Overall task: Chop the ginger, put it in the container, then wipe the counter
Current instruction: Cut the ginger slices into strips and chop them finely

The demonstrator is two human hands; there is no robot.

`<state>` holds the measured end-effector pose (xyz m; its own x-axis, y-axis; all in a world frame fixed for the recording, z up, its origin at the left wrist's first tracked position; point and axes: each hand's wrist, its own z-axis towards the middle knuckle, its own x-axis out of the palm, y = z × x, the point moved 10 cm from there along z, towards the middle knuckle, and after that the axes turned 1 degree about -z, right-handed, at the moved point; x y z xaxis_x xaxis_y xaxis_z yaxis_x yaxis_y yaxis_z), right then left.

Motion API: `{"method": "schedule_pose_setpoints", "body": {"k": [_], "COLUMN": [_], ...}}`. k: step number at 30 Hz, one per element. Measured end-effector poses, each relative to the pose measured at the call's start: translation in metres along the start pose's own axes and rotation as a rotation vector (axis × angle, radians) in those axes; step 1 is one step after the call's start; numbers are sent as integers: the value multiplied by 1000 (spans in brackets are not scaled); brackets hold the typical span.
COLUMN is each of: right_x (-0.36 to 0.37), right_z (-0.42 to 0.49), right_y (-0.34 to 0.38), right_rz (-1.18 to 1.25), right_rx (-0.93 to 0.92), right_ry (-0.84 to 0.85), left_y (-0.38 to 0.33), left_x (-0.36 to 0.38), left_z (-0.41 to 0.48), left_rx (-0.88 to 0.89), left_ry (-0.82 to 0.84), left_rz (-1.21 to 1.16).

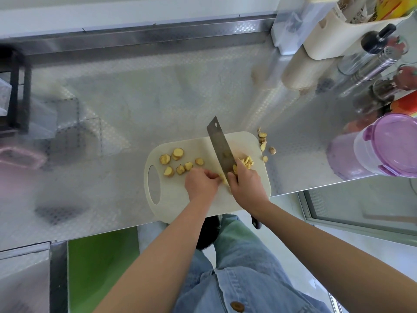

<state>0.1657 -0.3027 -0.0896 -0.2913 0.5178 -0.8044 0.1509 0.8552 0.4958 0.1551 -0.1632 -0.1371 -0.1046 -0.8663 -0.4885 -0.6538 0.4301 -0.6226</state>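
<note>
A cream cutting board (180, 206) lies at the steel counter's front edge. Several round ginger slices (178, 153) sit on its left half. A heap of chopped ginger strips (247, 162) lies right of the cleaver blade (220, 145). My right hand (244, 185) grips the cleaver by its handle, blade edge down on the board. My left hand (200, 182) pinches a ginger piece (223, 178) right against the blade. Ginger trimmings (263, 144) lie on the counter off the board's right corner. A clear container with a purple lid (383, 145) stands at the right.
Bottles and jars (372, 62) and a cream holder (327, 32) crowd the back right corner. A black rack (15, 91) stands at the left, with a pink-rimmed lid (20, 155) near it. The counter (140, 98) ends just right of the board.
</note>
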Motion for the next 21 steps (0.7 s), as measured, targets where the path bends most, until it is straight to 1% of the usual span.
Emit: {"method": "schedule_pose_setpoints", "body": {"k": [6,14,21], "right_x": [5,13,19], "right_z": [-11,-13,-13], "right_y": [-3,-5,-7], "right_rz": [-90,-114,-84], "right_rx": [-23,9,20], "right_ry": [77,118,76], "left_y": [1,0,3], "left_x": [0,1,3], "left_z": [0,1,4], "left_rx": [2,20,25], "left_ry": [-15,-11,3], "left_rz": [0,-42,-42]}}
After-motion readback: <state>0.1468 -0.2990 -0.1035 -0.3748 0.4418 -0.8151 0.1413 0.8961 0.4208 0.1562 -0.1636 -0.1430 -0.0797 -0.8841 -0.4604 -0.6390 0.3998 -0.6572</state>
